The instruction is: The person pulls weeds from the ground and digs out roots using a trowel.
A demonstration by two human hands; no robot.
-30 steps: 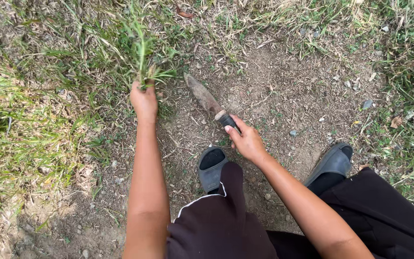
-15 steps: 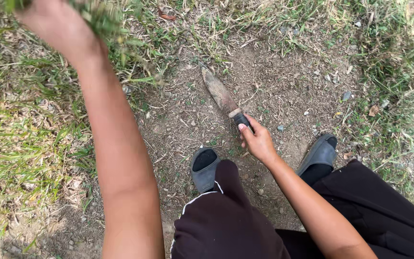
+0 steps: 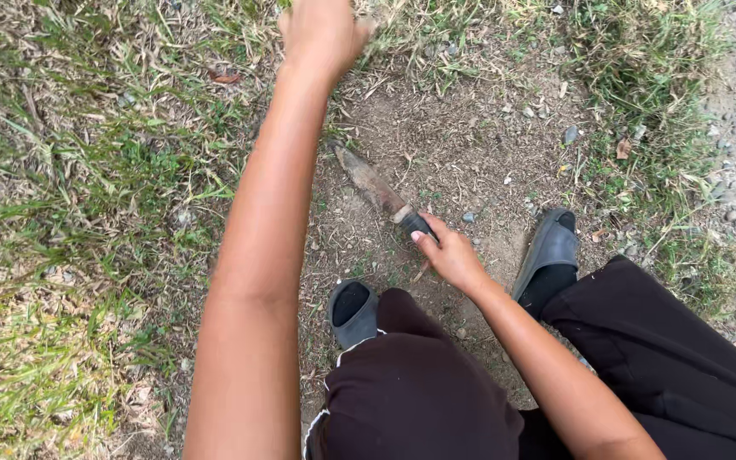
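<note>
Weeding a bare dirt patch with a rusty blade, crouched in grey slip-on shoes.

The right hand (image 3: 451, 254) is wrapped closed around the dark handle of a rusty, soil-caked pointed metal blade (image 3: 375, 189), whose tip rests on the brown bare earth (image 3: 470, 145) between the grass edges. The left hand (image 3: 321, 32) is stretched far forward at the top edge of the view, loosely curled; whether it pinches any grass I cannot tell, since its fingers are cut off by the frame. By my judgement the step in hand is clearing tufts between digs, and the next move calls for bringing the left hand back to a tuft of the patchy green and dry grass (image 3: 87, 187) while the blade works at its roots. The blade's edge is hard to make out under the dirt.
</note>
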